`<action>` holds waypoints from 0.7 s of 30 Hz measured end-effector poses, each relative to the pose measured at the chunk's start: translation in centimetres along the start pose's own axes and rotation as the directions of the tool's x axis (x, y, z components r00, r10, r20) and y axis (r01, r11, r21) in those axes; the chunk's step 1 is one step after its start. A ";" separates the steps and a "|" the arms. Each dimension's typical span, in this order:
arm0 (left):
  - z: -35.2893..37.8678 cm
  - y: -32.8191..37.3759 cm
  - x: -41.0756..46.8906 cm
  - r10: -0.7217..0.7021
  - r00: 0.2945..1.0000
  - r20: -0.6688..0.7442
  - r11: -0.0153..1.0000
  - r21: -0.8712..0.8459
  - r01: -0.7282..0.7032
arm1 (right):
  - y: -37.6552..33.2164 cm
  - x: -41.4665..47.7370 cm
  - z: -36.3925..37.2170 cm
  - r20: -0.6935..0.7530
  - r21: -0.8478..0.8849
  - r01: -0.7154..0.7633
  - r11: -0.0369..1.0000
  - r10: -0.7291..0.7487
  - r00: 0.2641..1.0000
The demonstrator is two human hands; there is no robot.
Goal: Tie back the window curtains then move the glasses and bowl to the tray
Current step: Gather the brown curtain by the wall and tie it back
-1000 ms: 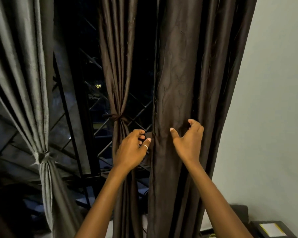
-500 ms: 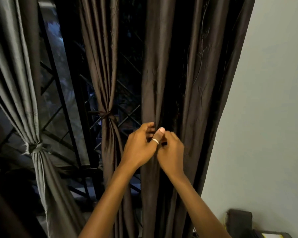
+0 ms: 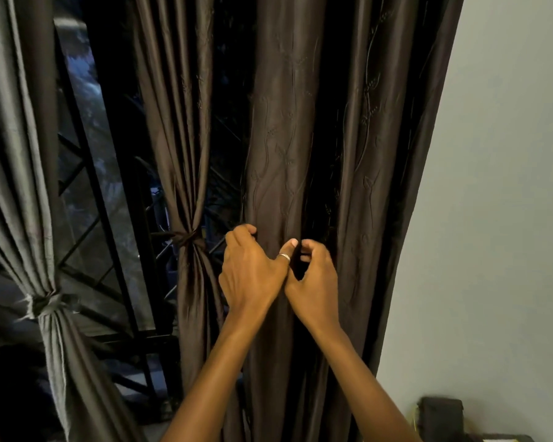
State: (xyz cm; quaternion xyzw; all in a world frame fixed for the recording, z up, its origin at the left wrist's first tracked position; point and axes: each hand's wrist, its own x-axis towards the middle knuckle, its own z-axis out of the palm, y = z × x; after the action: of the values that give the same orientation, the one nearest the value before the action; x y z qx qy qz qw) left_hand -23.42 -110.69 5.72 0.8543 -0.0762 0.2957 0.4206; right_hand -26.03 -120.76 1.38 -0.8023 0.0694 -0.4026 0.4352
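Both grips closed at centre frame: left hand (image 3: 253, 269) clutching the gathered dark brown embroidered curtain (image 3: 300, 138), right hand (image 3: 313, 275) pinching something dark, probably its tie-back, likely to bind this last loose panel; glasses and bowl unseen.

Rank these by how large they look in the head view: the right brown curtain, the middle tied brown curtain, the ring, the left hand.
1. right brown curtain
2. middle tied brown curtain
3. left hand, though it is nearer the camera, so it looks enlarged
4. ring
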 end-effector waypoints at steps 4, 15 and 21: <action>0.1 0.4 0.3 0.075 0.996 0.054 0.996 0.034 -0.077 | -0.3 0.0 0.5 -0.072 0.006 0.037 0.999 -0.036 0.997; 0.2 1.0 1.0 0.072 0.991 0.112 0.997 -0.049 -0.067 | -1.2 0.0 0.8 0.063 0.093 0.209 0.974 -0.215 0.975; -0.4 -1.6 2.4 0.108 0.992 0.067 0.988 -0.117 -0.100 | -1.2 0.6 -1.9 -0.331 -0.050 0.109 0.993 -0.119 0.936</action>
State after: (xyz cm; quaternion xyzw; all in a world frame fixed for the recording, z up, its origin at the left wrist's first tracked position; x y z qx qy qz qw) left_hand -21.04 -109.09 6.13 0.8341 -0.1526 0.2810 0.4495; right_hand -27.21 -121.52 3.18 -0.7320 0.1015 -0.5559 0.3806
